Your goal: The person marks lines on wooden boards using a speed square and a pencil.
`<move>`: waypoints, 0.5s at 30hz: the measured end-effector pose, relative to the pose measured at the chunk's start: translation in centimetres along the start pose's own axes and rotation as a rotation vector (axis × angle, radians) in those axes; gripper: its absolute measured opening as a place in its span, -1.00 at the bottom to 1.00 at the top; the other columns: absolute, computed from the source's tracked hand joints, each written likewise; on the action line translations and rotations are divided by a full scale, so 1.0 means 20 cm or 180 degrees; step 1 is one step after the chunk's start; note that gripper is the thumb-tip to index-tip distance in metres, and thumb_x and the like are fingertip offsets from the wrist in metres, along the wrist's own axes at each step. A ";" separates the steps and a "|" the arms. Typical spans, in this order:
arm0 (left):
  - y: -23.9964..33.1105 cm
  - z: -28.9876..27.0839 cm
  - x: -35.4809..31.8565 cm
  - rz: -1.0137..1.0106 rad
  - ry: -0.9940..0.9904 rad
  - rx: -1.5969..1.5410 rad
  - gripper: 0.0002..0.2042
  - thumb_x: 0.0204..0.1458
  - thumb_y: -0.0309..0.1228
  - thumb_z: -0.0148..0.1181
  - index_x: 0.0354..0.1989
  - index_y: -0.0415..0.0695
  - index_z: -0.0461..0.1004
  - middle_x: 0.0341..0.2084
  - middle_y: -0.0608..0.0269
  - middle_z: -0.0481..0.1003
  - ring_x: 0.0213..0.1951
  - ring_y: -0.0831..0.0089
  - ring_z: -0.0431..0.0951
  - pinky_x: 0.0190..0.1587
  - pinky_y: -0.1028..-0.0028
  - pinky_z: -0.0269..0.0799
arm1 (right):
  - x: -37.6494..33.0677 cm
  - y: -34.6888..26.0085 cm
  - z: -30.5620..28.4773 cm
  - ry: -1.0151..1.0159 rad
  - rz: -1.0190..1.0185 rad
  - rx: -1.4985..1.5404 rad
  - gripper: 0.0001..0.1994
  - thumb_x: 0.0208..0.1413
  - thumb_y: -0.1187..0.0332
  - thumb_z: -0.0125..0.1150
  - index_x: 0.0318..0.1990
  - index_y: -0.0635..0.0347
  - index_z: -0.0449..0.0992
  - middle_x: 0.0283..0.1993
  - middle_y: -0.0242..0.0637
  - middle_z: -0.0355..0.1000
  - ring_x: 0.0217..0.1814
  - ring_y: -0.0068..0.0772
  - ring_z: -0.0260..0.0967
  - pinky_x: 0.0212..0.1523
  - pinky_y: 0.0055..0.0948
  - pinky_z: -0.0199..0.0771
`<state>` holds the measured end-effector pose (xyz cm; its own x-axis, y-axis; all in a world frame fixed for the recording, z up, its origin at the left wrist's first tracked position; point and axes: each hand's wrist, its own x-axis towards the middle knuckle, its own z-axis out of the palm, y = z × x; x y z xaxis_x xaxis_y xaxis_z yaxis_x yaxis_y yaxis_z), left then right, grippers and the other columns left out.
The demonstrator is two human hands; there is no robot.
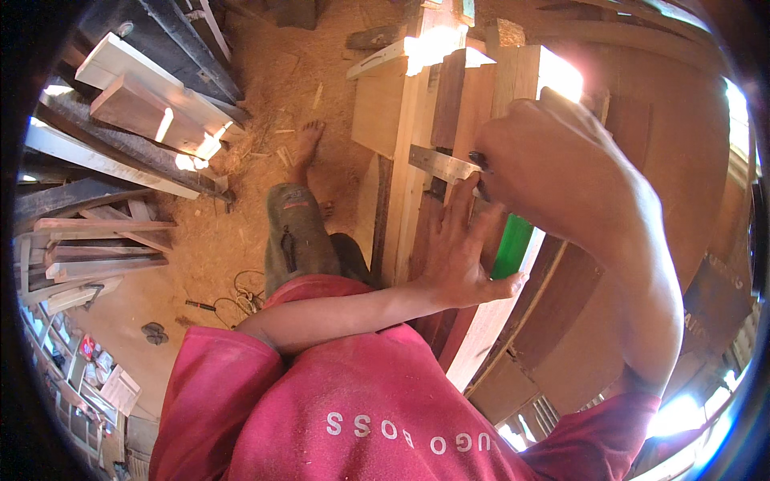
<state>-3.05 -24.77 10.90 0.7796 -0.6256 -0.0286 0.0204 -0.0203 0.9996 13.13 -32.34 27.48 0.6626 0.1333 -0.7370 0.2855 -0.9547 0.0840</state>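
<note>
My left hand (459, 260) is spread over timber pieces (407, 228) standing side by side, its fingers stretched toward a flat metal blade (437, 163) that lies across them. A fingertip rests at the blade's near edge, and the thumb reaches across the pale edge of a board. Just above, my right hand (537, 156) is closed in a fist at the blade's right end. Something small and dark shows at its fingers, too hidden to name. Between the thumb and the right wrist lies a smooth green object (513, 247), partly covered.
Stacked planks (144, 96) and beams lean along the left side. Sawdust and shavings cover the brown floor (233, 184), where a cord (245, 297) lies coiled. Large brown panels (634, 168) stand on the right. Sunlight glares on the far timber ends.
</note>
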 end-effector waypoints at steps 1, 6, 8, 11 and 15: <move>0.01 0.00 0.00 -0.0040 -0.0012 -0.0041 0.06 -0.19 0.17 0.32 0.49 0.05 -0.06 0.39 -0.35 -0.17 0.42 -0.39 -0.17 0.23 -0.39 -0.08 | -0.02 -0.01 -0.01 0.0253 0.0157 0.0043 -0.90 -0.04 0.43 0.21 -0.44 0.17 0.65 -0.44 -0.09 0.57 -0.25 -0.08 0.56 -0.07 -0.17 0.48; 0.00 0.00 -0.01 -0.0009 -0.0051 0.0144 0.05 -0.18 0.17 0.32 0.49 0.06 -0.07 0.40 -0.36 -0.18 0.41 -0.42 -0.17 0.22 -0.41 -0.07 | 0.01 0.09 0.05 0.1178 -0.0478 -0.0135 -0.86 0.06 0.34 0.22 -0.36 0.18 0.65 -0.36 -0.05 0.57 -0.20 -0.05 0.55 -0.08 -0.14 0.55; 0.00 -0.01 0.00 0.0031 -0.0143 0.0087 0.04 -0.18 0.16 0.32 0.48 0.05 -0.05 0.39 -0.38 -0.18 0.40 -0.43 -0.14 0.22 -0.41 -0.06 | 0.07 0.06 0.05 -0.0106 0.0216 0.0151 -0.83 0.09 0.30 0.24 -0.31 0.18 0.65 -0.31 -0.05 0.57 -0.16 -0.04 0.54 -0.02 -0.14 0.55; 0.02 -0.03 0.00 -0.0130 -0.0202 0.0016 0.03 -0.18 0.15 0.33 0.47 0.05 -0.04 0.38 -0.40 -0.17 0.39 -0.45 -0.11 0.22 -0.41 -0.06 | 0.07 0.06 0.11 0.0059 -0.0028 -0.0441 -0.85 0.07 0.34 0.23 -0.30 0.19 0.66 -0.30 -0.04 0.57 -0.14 -0.04 0.55 0.01 -0.14 0.55; 0.03 -0.03 0.00 -0.0011 -0.0123 0.0089 0.03 -0.17 0.14 0.34 0.47 0.05 -0.03 0.38 -0.41 -0.15 0.38 -0.45 -0.09 0.23 -0.40 -0.06 | 0.01 0.08 0.08 0.0306 0.0088 0.0577 -0.84 0.04 0.36 0.23 -0.29 0.19 0.66 -0.31 -0.04 0.58 -0.14 -0.04 0.55 -0.02 -0.15 0.55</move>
<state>-2.71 -24.27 11.44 0.7548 -0.6552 -0.0328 0.0053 -0.0440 0.9990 12.50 -34.24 26.36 0.7340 0.1229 -0.6679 0.1427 -0.9894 -0.0251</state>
